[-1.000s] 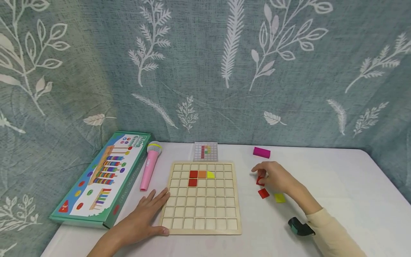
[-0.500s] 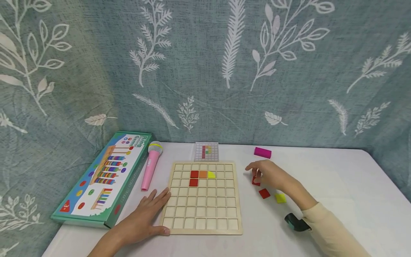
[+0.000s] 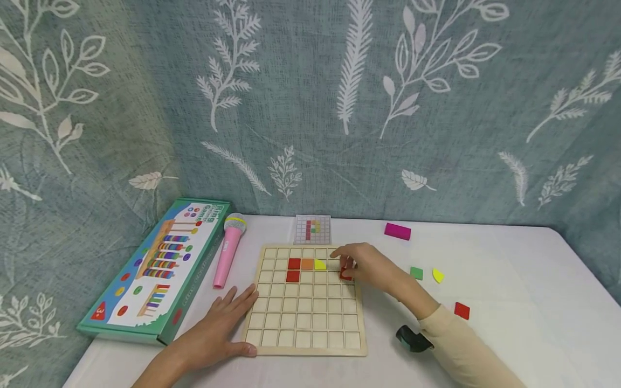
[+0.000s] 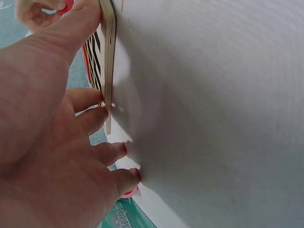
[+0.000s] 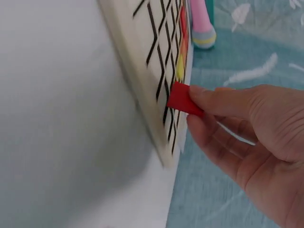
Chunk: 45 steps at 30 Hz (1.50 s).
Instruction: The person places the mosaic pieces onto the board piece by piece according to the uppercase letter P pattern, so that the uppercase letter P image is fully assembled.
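A square wooden grid board [image 3: 303,323] lies on the white table. Two red square tiles [image 3: 292,276], an orange square tile [image 3: 307,264] and a yellow quarter-circle tile [image 3: 320,264] sit in its upper cells. My left hand [image 3: 218,326] rests along the board's left edge, fingers spread, fingertips and thumb at the frame. My right hand [image 3: 371,267] pinches a red square tile [image 5: 183,98] between thumb and fingers, above the right side of the board. Past the board's top edge lies a small pattern card [image 3: 312,230] printed with a coloured grid.
Right of the board lie a green tile [image 3: 416,273], a yellow quarter-circle tile [image 3: 438,275] and a red tile [image 3: 462,310]. A magenta block [image 3: 398,231] lies behind them. On the left are a pink microphone [image 3: 229,253] and a green game box [image 3: 155,269].
My right hand has moved left with the red tile, from the loose tiles to over the board. Several loose tiles have come into sight; two others are now behind the arm. My left hand stays put.
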Motion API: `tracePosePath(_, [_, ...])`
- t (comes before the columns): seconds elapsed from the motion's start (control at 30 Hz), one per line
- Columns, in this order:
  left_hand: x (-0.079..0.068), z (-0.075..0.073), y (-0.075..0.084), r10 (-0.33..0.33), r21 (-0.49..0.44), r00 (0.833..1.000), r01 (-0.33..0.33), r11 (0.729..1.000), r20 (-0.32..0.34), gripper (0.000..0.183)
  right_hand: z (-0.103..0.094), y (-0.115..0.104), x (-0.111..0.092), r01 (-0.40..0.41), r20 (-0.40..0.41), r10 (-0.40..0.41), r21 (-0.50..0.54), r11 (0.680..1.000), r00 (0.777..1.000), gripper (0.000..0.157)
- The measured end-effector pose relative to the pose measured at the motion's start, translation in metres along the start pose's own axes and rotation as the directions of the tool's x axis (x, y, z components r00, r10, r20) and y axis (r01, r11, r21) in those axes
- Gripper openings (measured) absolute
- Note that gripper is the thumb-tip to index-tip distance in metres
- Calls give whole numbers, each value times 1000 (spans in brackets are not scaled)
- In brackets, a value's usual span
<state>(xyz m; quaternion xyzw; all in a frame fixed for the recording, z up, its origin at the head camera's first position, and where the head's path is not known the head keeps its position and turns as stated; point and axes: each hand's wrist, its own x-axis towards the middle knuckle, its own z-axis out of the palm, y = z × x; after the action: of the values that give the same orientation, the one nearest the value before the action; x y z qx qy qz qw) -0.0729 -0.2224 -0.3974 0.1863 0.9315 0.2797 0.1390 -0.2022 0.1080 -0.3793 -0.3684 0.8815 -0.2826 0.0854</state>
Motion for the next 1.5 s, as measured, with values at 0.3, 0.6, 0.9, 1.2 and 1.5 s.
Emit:
tracePosePath(0.3, [0,-1,0,-12,-20,1000,12,1000,14,103,18,-31,26,63,22,-68,172,983,997,36])
tracePosePath(0.6, [1,0,-1,8,-8,1000,-8,1000,-7,102,43,-46,45,140,16,-145,181,973,989,35])
tracePosePath(0.9, [1,-2,3,-7,-8,1000,7,1000,14,103,54,-51,53,124,26,-130,170,978,991,31])
tracePosePath(1.2, [1,-2,4,-21,-8,1000,22,1000,18,103,57,-51,51,97,41,-105,166,981,994,26])
tracePosePath(1.5, [1,-2,3,-21,-19,1000,22,1000,19,102,62,-49,54,78,60,-87,130,988,994,26])
